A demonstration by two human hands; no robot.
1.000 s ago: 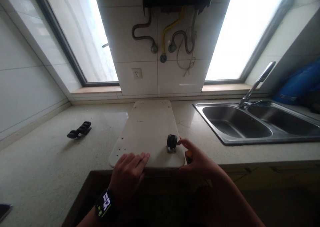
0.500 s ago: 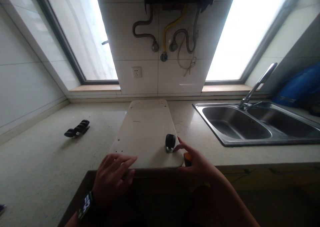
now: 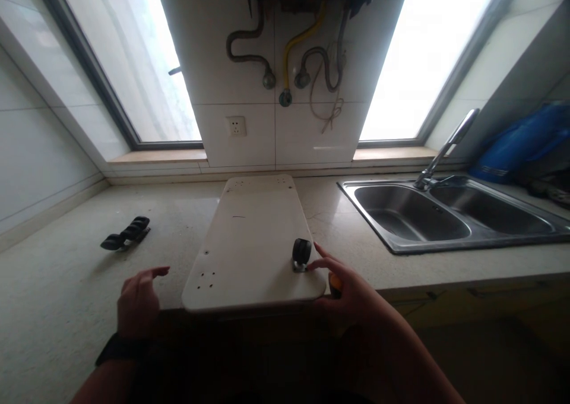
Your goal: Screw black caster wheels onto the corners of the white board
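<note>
A white board with rounded corners and small screw holes lies on the counter, its near end at the front edge. On its near right corner stands a black caster wheel on a metal plate. The index finger of my right hand touches that plate, with the other fingers at the board's right edge. An orange and dark object, mostly hidden, is held in the same hand; its kind does not show. My left hand is left of the board, holding nothing, fingers partly extended toward several loose black casters.
A double steel sink with a tall tap is set into the counter at right, and a blue bag-like object sits in the corner. Pipes and a wall socket are on the tiled wall behind.
My left hand has moved off the board's near left corner, leftward over the counter, baring the screw holes there. My right hand stays at the caster. The view has shifted slightly.
</note>
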